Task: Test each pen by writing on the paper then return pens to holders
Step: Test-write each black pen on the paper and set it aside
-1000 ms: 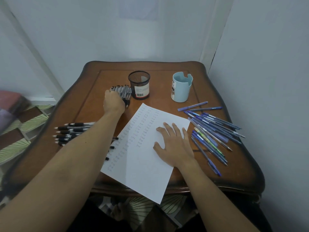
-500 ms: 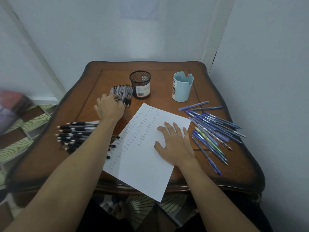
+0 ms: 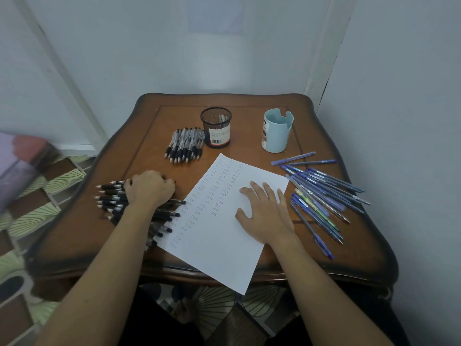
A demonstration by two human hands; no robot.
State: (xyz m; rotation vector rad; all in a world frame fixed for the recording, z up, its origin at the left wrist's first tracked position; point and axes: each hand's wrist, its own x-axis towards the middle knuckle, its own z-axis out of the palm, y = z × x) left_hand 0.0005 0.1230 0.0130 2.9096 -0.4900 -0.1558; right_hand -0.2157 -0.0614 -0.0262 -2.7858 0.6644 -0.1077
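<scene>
We saw the paper (image 3: 219, 245), a smooth white sheet with columns of small handwritten marks. It lay slanted on the middle of the table (image 3: 159, 121), its near corner hanging past the edge. The right hand (image 3: 265, 216) lay flat on it, fingers straight and spread apart. Just left of the sheet, the left hand (image 3: 149, 189) rested knuckles-up on a fanned heap of black pens (image 3: 109, 196). Its fingers curled down onto them, though we could not tell whether they gripped any.

2 holders stood at the far side. A tidy bundle of clear-barrelled pens (image 3: 185, 144) lay just beside the round black mesh holder (image 3: 216, 128). The pale blue holder (image 3: 277, 132), smooth with a notched rim, stood apart to its right. Slim blue pens (image 3: 324, 193) lay scattered along the right of the glossy, curved-edged wooden top.
</scene>
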